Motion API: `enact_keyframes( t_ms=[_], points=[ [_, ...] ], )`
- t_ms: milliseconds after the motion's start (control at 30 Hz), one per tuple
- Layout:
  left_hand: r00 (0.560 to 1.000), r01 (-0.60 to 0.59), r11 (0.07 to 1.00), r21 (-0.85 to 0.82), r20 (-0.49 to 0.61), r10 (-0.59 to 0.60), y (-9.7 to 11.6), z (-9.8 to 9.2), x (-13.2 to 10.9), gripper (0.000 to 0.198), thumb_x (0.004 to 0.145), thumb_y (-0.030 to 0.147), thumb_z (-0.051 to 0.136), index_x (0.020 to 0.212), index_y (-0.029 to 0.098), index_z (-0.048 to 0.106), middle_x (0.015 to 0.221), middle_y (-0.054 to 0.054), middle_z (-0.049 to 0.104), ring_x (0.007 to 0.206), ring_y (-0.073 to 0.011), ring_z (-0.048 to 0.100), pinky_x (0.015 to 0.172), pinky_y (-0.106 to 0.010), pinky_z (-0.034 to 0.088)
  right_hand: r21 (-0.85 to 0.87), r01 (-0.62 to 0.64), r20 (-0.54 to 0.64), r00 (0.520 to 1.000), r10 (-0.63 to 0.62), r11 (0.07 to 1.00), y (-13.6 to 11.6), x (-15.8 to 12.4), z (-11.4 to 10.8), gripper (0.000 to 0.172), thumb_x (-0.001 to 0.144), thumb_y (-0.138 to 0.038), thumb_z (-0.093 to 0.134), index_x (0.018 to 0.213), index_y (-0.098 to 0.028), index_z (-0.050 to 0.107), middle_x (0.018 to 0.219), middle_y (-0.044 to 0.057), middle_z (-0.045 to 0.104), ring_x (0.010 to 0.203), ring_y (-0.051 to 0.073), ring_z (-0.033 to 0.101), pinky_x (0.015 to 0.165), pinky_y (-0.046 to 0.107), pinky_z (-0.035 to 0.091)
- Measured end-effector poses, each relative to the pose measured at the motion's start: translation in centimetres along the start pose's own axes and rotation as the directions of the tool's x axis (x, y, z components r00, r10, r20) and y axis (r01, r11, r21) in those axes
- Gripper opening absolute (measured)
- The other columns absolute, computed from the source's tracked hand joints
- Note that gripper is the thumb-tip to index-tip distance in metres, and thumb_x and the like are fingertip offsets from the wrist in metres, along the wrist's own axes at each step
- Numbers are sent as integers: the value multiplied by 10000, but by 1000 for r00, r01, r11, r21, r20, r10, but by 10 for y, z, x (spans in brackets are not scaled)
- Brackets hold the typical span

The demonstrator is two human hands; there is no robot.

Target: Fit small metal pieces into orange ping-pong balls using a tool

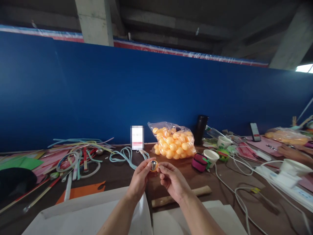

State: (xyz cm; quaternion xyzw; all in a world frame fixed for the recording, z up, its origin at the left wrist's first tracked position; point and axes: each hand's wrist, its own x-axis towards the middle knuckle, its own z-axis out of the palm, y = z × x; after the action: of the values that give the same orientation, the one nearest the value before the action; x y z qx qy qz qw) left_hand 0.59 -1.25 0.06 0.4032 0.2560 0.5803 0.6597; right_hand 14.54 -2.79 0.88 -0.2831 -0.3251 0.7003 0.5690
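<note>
In the middle of the head view, my left hand (140, 180) grips a small round orange thing (154, 166) between thumb and fingers. Its near face looks dark and shiny inside an orange rim; its exact kind is too small to tell. My right hand (172, 179) is closed in a pinch at its right edge, and whatever the fingertips hold there cannot be made out. Behind both hands, a see-through bag of orange balls (172, 143) rests against the blue partition. A wooden stick (181, 197) lies on the table under my right wrist.
White sheets (97, 212) lie in front of me. Tubes, strips and papers (80, 160) pile up at left. Beyond the hands stand a phone (137, 137), a black bottle (201, 130) and a paper cup (211, 156). White cables (241, 202) and another person's hand (292, 153) are at right.
</note>
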Motion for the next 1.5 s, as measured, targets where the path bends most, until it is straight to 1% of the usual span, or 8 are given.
enact_keyframes(
  t_ms=[200,367,733,833,1000,1167,1333,1500],
  points=[
    [1000,4,999,46,-22,-3,-1,0,-1,403,745,383,682,1083,163,677,948,-95,694,871,-207,623,792,-309,465,-43,9,-20,1000,-10,999,1,1,-2,249,658,-263,800,836,-151,668,714,-17,654,482,34,500,395,116,413],
    [1000,-17,997,76,-1,17,-3,0,0,392,753,379,672,1084,169,680,933,-93,694,844,-194,620,796,-312,463,-68,-1,-22,1000,0,998,0,1,-3,281,642,-282,807,852,-145,680,699,-13,658,467,26,478,377,109,370],
    [1000,-19,994,112,3,19,-3,0,-2,383,772,369,656,1100,172,672,915,-82,685,837,-188,605,795,-298,450,-91,17,-21,1000,-19,996,-2,0,-1,239,664,-278,792,800,-144,648,690,-20,638,436,9,397,359,109,276],
    [1000,-25,993,114,7,25,-4,-1,-1,378,789,357,641,1117,170,661,913,-83,683,849,-186,602,804,-295,444,-79,23,-25,999,-25,997,-2,0,-2,240,655,-277,797,788,-152,641,686,-26,635,434,7,385,363,111,265],
    [1000,-9,995,95,26,6,-4,-1,-1,376,792,354,640,1115,164,663,903,-82,682,820,-176,597,747,-278,449,-73,14,-19,1000,-15,997,-1,-1,-3,234,658,-269,795,781,-156,631,683,-25,630,432,6,371,365,116,250],
    [1000,0,998,66,29,-2,-4,0,-2,361,787,350,649,1097,167,675,866,-69,683,809,-162,589,758,-277,443,-78,14,-2,1000,-14,997,-2,0,-3,221,664,-267,792,770,-157,632,685,-19,625,436,9,357,365,124,247],
    [999,8,998,56,41,-10,-4,0,-1,364,791,345,648,1102,157,673,855,-71,672,783,-156,577,718,-273,449,-102,28,2,1000,-28,994,-1,0,-4,206,679,-273,781,773,-158,638,692,-12,624,440,12,352,368,131,249],
    [999,10,999,53,45,-13,-3,0,-2,361,802,336,638,1111,151,669,835,-68,655,788,-156,567,734,-278,447,-128,48,9,999,-47,991,-1,0,-3,208,682,-289,778,762,-154,642,690,-10,621,439,13,349,367,139,248]
  ],
)
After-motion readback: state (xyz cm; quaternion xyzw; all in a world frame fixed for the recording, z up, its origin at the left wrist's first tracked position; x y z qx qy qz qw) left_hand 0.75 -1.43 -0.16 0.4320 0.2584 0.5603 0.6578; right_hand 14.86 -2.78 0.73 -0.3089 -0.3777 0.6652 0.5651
